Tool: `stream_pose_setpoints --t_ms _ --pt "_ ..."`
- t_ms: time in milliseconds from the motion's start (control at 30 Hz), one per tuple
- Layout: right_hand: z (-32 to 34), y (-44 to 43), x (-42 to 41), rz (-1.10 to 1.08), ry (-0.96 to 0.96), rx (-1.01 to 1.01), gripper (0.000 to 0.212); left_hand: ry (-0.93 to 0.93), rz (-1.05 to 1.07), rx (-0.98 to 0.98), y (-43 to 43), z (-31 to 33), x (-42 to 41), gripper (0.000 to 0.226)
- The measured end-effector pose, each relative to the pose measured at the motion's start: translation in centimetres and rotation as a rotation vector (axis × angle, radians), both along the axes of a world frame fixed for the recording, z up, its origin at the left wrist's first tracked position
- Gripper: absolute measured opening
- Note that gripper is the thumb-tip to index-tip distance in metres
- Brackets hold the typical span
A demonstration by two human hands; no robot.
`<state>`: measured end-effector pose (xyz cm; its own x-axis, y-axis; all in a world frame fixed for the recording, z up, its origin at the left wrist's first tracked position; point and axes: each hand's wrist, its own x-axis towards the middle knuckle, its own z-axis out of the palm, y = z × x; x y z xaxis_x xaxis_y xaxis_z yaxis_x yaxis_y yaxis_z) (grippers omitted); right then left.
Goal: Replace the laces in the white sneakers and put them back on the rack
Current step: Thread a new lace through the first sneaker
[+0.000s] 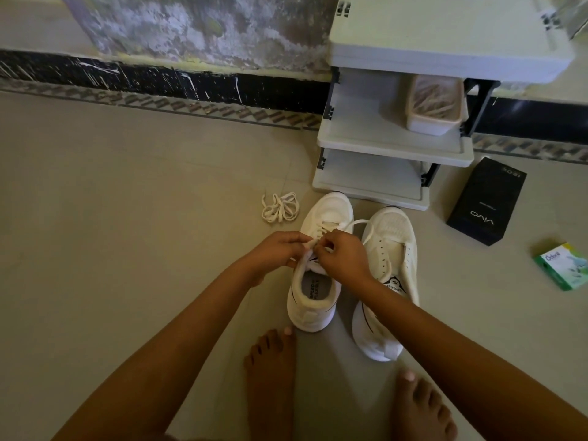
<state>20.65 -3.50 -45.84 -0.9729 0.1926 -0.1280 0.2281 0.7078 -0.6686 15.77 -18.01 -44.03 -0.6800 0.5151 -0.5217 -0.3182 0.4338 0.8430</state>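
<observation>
Two white sneakers stand on the floor in front of the rack (pixel 394 148). The left sneaker (pixel 313 300) has a white lace (pixel 361 222) partly threaded through its eyelets. My left hand (pixel 276 248) and my right hand (pixel 343 254) both pinch the lace over this shoe's tongue, close together. A loop of that lace arcs to the right toward the other shoe. The right sneaker (pixel 389 249) shows bare eyelets with no lace. A loose bundled white lace (pixel 280 207) lies on the floor left of the shoes.
The grey plastic rack has a tub (pixel 432 105) of pale strips on its middle shelf. A black phone box (pixel 486 202) and a green-white carton (pixel 563 265) lie on the floor to the right. My bare feet (pixel 270 377) stand just behind the sneakers. A wall runs behind.
</observation>
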Motion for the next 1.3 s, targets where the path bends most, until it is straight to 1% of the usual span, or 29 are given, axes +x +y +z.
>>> stream_pose_setpoints --t_ms 167,233,267,333,367,433,500,533,567,600,667,733,767,800,833,900,933,967,1000,1033,1100,1133,1200,1233,1267,1300 --pt "-0.1 0.2 0.2 -0.005 0.045 -0.039 0.014 0.014 0.107 0.032 0.2 -0.4 0.2 0.022" --pt "-0.2 0.3 0.3 -0.008 0.082 -0.034 0.013 0.089 0.162 0.026 0.6 -0.9 0.6 0.020" --pt "-0.3 0.4 0.4 -0.022 0.093 -0.025 0.018 0.147 0.189 0.009 0.9 -1.1 0.8 0.017" --pt "-0.6 0.8 0.5 -0.034 0.104 0.038 0.037 0.256 0.221 -0.035 1.4 -1.3 0.9 0.012" --pt "-0.7 1.2 0.4 -0.015 0.100 0.113 0.046 0.302 0.209 -0.057 1.6 -1.2 0.9 0.011" --pt "-0.9 2.0 0.3 0.058 0.034 0.251 0.061 0.406 0.131 -0.127 1.7 -1.1 0.7 0.010" --pt "-1.0 2.7 0.3 0.153 -0.052 0.324 0.066 0.523 0.050 -0.234 2.0 -0.9 0.6 0.011" --pt "-1.1 3.0 0.3 0.189 -0.069 0.347 0.067 0.547 0.054 -0.249 2.2 -0.6 0.5 0.012" --pt "-1.2 3.1 0.3 0.212 -0.074 0.355 0.068 0.512 0.111 -0.199 2.4 0.0 0.3 0.013" --pt "-1.2 3.3 0.3 0.228 -0.078 0.345 0.068 0.427 0.208 -0.090 2.5 1.0 0.0 0.014" --pt "-1.0 3.6 0.2 0.253 -0.102 0.291 0.070 0.271 0.428 0.190 2.3 3.4 -1.5 0.018" --pt "-0.8 3.8 0.1 0.281 -0.129 0.218 0.071 0.259 0.560 0.422 1.5 5.4 -3.2 0.021" --pt "-0.7 3.9 0.1 0.284 -0.137 0.163 0.073 0.279 0.588 0.461 1.3 5.9 -3.6 0.020" --pt "-0.6 4.0 0.1 0.276 -0.139 0.098 0.074 0.332 0.576 0.384 1.4 6.0 -3.7 0.019" --pt "-0.5 4.2 0.2 0.262 -0.137 0.039 0.075 0.416 0.502 0.209 1.5 5.6 -3.4 0.016" --pt "-0.3 4.2 0.5 0.242 -0.124 -0.031 0.076 0.553 0.177 -0.198 1.7 3.2 -2.1 0.017" --pt "-0.3 4.3 0.6 0.236 -0.117 -0.046 0.077 0.575 -0.005 -0.342 1.7 1.9 -1.4 0.020" --pt "-0.3 4.2 0.6 0.234 -0.112 -0.053 0.078 0.582 -0.126 -0.419 1.5 0.9 -0.8 0.020" --pt "-0.3 4.2 0.6 0.234 -0.112 -0.054 0.078 0.573 -0.173 -0.427 1.5 0.3 -0.4 0.019" --pt "-0.4 4.1 0.6 0.234 -0.114 -0.054 0.079 0.548 -0.177 -0.386 1.5 0.2 -0.1 0.018" --pt "-0.4 4.1 0.6 0.232 -0.121 -0.056 0.080 0.421 -0.079 -0.200 1.5 0.9 -0.3 0.017" --pt "-0.4 4.2 0.6 0.230 -0.126 -0.053 0.080 0.328 0.024 -0.055 1.4 1.7 -0.6 0.018" --pt "-0.5 4.3 0.8 0.226 -0.130 -0.050 0.081 0.159 0.301 0.399 0.7 4.1 -2.0 0.021" --pt "-0.6 4.3 0.8 0.228 -0.128 -0.050 0.081 0.107 0.408 0.617 -0.1 5.4 -3.1 0.021" --pt "-0.6 4.3 0.8 0.231 -0.124 -0.048 0.081 0.081 0.475 0.763 -0.9 6.6 -4.0 0.019" --pt "-0.6 4.2 0.7 0.233 -0.122 -0.044 0.081 0.067 0.516 0.814 -1.4 7.2 -4.7 0.018"
